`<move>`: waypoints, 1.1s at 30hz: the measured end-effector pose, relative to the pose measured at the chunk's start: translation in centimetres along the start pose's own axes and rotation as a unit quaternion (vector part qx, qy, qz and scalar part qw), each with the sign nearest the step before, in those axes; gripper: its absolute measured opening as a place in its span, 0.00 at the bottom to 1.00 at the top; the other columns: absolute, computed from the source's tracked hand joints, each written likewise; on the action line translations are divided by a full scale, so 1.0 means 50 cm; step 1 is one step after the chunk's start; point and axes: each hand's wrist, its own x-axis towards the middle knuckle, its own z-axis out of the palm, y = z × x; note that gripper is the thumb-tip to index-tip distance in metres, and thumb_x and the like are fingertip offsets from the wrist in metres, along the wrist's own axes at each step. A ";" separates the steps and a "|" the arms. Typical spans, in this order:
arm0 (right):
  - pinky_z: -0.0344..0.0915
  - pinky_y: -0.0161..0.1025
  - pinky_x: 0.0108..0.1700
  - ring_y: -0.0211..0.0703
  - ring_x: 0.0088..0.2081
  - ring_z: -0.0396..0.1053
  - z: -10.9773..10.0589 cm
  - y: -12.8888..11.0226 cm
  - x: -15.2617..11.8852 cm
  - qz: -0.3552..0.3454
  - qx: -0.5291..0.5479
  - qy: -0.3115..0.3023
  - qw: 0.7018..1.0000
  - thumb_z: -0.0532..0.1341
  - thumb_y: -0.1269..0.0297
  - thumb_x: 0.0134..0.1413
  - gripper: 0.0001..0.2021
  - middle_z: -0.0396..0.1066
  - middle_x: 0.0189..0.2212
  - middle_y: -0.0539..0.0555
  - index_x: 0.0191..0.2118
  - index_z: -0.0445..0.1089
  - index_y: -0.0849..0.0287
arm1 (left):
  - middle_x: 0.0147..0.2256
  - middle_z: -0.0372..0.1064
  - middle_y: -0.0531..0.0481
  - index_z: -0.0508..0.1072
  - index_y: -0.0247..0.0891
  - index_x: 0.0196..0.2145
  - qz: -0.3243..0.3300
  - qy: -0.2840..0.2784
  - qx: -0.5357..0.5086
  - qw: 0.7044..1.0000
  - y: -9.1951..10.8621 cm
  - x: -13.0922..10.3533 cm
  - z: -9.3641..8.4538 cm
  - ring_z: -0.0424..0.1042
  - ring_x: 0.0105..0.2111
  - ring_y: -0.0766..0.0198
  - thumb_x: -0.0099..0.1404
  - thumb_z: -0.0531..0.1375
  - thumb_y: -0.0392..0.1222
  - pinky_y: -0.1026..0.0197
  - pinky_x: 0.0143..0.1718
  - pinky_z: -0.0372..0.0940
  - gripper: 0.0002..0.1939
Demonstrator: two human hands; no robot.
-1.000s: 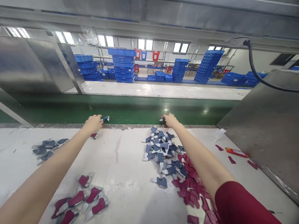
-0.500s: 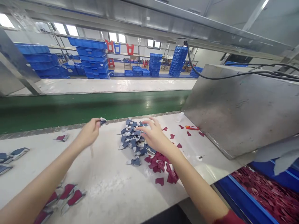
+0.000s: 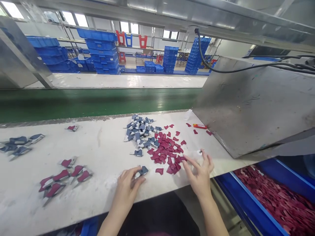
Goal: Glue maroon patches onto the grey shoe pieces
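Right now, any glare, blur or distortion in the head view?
Head view: glare spot on the long green belt; white-framed windows washed out; distant stacked blue plastic crates soft; wide-angle stretch towards the edges; bare left hand fairly clear.

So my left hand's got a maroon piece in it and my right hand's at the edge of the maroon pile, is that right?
Not quite: the head view shows your left hand holding a blue-grey and white piece. Your right hand is at the edge of the maroon pile.
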 end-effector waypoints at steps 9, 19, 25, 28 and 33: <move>0.66 0.56 0.56 0.53 0.54 0.69 0.026 -0.030 0.000 0.014 0.177 0.003 0.984 0.59 0.66 0.57 0.27 0.70 0.51 0.59 0.63 0.60 0.50 | 0.40 0.77 0.47 0.76 0.43 0.40 0.003 0.046 0.025 0.999 -0.001 -0.008 0.020 0.75 0.41 0.53 0.63 0.61 0.46 0.50 0.45 0.66 0.09; 0.73 0.45 0.33 0.49 0.30 0.75 0.063 -0.159 -0.089 -0.034 0.337 0.019 0.941 0.63 0.57 0.53 0.17 0.78 0.33 0.58 0.47 0.75 0.58 | 0.42 0.77 0.49 0.75 0.45 0.39 -0.005 -0.001 0.052 0.999 0.007 -0.007 0.016 0.72 0.44 0.53 0.62 0.63 0.44 0.49 0.48 0.61 0.07; 0.73 0.44 0.30 0.48 0.26 0.74 0.054 -0.175 -0.080 -0.062 0.301 0.019 0.951 0.64 0.62 0.52 0.10 0.79 0.29 0.58 0.41 0.77 0.57 | 0.42 0.77 0.48 0.75 0.44 0.40 0.004 0.002 0.059 0.998 0.004 -0.008 0.021 0.71 0.44 0.53 0.62 0.63 0.45 0.49 0.48 0.62 0.08; 0.73 0.44 0.29 0.48 0.26 0.74 0.055 -0.178 -0.077 -0.075 0.298 0.011 0.952 0.64 0.63 0.53 0.10 0.79 0.29 0.57 0.41 0.77 0.57 | 0.41 0.77 0.49 0.74 0.44 0.39 0.000 0.000 0.056 0.998 0.004 -0.007 0.021 0.72 0.44 0.52 0.62 0.63 0.44 0.49 0.48 0.62 0.08; 0.73 0.43 0.30 0.48 0.28 0.75 0.059 -0.175 -0.079 -0.075 0.293 0.007 0.953 0.64 0.64 0.54 0.09 0.79 0.30 0.58 0.41 0.77 0.57 | 0.42 0.77 0.49 0.73 0.45 0.40 0.004 -0.004 0.058 0.998 0.002 -0.007 0.021 0.71 0.45 0.52 0.63 0.62 0.44 0.49 0.47 0.60 0.07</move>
